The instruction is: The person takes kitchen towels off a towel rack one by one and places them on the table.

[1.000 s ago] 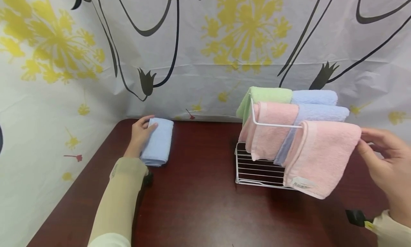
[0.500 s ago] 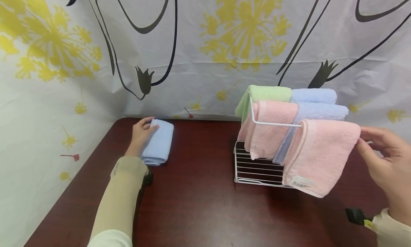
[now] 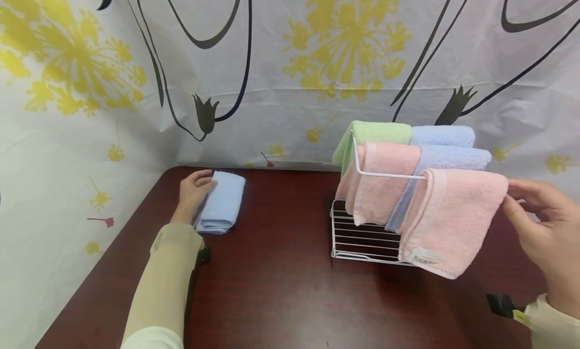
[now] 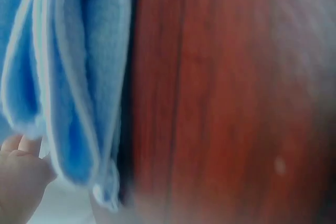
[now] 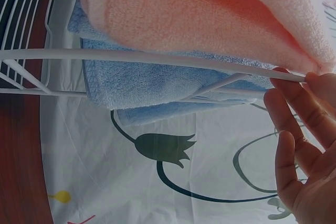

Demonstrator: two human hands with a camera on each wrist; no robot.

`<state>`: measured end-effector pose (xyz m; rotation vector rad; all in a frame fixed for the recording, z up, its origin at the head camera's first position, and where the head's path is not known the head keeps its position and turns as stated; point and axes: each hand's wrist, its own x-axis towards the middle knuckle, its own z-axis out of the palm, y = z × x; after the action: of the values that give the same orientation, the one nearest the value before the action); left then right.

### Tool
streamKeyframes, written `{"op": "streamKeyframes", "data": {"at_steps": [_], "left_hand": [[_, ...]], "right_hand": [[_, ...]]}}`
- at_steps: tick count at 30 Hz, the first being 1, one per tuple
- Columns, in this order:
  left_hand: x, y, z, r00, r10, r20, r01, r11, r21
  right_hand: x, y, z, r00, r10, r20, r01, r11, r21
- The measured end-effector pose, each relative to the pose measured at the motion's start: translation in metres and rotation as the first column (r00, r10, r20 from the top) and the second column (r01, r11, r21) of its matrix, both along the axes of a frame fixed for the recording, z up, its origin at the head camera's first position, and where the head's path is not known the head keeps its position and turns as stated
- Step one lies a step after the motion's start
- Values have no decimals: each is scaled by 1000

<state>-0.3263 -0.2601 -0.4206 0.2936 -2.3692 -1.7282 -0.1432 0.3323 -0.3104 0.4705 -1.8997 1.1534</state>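
A folded light blue towel (image 3: 223, 200) lies at the table's back left. My left hand (image 3: 194, 192) is beside its left edge, fingertips right at the fabric. In the left wrist view the folded layers of the blue towel (image 4: 79, 77) show close up. At the right stands a white wire towel rack (image 3: 371, 259). Its front bar carries a pink towel (image 3: 455, 218). Thumb and forefinger of my right hand (image 3: 544, 228) pinch the rack's upper right end; in the right wrist view the white bar (image 5: 157, 59) runs into that pinch.
Behind the front towel, the rack also bears another pink towel (image 3: 385, 183), blue towels (image 3: 453, 158) and a green towel (image 3: 382, 133). A patterned white curtain (image 3: 272, 122) borders the dark red table (image 3: 281, 288) at the back and left.
My left hand has slid left, its thumb drawing back from the blue towel's top to its edge. The right hand keeps its pinch on the rack.
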Motion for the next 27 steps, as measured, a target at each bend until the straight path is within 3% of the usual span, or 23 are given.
{"op": "streamKeyframes", "data": {"at_steps": [12,20,27], "left_hand": [[18,-13,13,996,-45,-76,45,999,-2],[26,-14,23,977,-104,-185,124,987,103],[35,-7,35,964,-149,-220,169,983,77]], "right_hand": [[-1,-1,0,1000,27,-15,-27,999,-21],[-1,-1,-1,999,30,-16,-31,999,-23],[-1,0,-1,1000,26,-9,-26,999,-34]]}}
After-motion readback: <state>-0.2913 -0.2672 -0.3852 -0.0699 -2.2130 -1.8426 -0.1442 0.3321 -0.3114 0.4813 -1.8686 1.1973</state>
